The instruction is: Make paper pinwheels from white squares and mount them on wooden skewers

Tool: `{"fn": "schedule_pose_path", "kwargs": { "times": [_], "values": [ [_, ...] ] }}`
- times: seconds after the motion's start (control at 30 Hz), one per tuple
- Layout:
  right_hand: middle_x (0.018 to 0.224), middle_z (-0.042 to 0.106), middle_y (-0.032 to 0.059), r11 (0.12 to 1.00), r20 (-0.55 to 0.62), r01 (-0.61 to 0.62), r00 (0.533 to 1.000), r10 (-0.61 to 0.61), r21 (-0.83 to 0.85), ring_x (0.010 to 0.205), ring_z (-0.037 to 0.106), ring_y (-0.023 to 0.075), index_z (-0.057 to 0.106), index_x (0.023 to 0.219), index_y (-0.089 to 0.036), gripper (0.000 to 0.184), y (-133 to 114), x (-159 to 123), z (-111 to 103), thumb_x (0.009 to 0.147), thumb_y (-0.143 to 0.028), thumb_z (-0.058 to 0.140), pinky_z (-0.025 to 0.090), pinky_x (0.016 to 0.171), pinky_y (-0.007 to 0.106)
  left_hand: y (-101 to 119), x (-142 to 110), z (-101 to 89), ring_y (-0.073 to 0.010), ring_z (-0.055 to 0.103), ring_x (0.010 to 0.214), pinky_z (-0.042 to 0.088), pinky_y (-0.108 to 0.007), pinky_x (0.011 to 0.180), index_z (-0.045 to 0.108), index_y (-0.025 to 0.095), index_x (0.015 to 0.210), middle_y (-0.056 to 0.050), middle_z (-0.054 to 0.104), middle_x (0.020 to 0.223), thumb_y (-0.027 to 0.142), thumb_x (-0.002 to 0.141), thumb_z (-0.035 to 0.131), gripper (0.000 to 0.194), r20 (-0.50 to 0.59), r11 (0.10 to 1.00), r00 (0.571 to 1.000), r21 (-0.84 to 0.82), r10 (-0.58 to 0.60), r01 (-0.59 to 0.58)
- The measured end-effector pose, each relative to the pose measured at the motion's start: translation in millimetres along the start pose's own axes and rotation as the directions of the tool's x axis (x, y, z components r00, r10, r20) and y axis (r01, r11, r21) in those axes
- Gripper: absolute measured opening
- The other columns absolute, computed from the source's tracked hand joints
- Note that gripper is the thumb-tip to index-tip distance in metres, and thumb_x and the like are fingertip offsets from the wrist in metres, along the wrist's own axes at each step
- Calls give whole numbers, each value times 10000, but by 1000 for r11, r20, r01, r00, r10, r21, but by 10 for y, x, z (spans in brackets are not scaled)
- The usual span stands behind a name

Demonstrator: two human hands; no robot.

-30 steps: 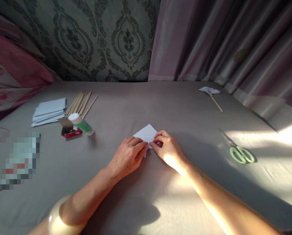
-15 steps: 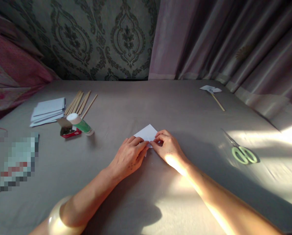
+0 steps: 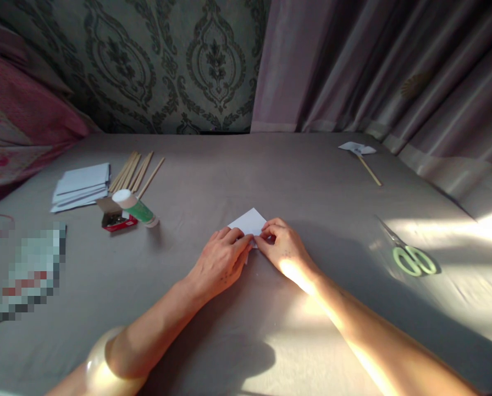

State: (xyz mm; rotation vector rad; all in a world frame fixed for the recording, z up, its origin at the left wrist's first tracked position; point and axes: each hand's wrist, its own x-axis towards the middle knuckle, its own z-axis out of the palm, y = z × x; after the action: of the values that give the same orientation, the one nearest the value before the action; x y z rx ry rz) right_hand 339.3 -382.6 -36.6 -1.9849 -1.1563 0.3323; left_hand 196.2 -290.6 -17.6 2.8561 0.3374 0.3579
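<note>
A white sheet of paper (image 3: pixel 249 221) lies on the grey cloth surface with one corner pointing away from me. My left hand (image 3: pixel 223 256) is closed on its near left side, fingers bent over the paper. From the right, my right hand (image 3: pixel 282 246) pinches the sheet's near right edge between thumb and fingers. The fingertips of both hands almost meet at the near edge, where a small part of the paper shows below them. My fingers cover the rest of that edge, so any fold there is hidden.
On the left are a stack of white paper (image 3: pixel 83 184), several wooden sticks (image 3: pixel 126 171), a glue stick (image 3: pixel 136 209), a small open red box (image 3: pixel 120 223) and a blurred packet (image 3: pixel 33 269). Scissors (image 3: pixel 413 258) lie right; a paper pinwheel (image 3: pixel 358 148) lies far right.
Both hands stay on the paper in nearly the same place. My left fingertips have shifted very slightly to the right; the view has moved a little.
</note>
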Motion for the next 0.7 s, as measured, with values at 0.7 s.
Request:
{"fn": "schedule_pose_path", "kwargs": {
  "times": [0.7],
  "values": [
    [804, 612, 29, 1000, 22, -2, 1000, 2, -7, 731, 594, 139, 577, 572, -186, 175, 9, 33, -9, 735, -198, 640, 454, 691, 258, 1, 44, 4, -198, 538, 867, 458, -346, 801, 604, 167, 1061, -90, 595, 968, 201, 923, 384, 262, 76, 998, 997, 58, -16, 12]
  ]
}}
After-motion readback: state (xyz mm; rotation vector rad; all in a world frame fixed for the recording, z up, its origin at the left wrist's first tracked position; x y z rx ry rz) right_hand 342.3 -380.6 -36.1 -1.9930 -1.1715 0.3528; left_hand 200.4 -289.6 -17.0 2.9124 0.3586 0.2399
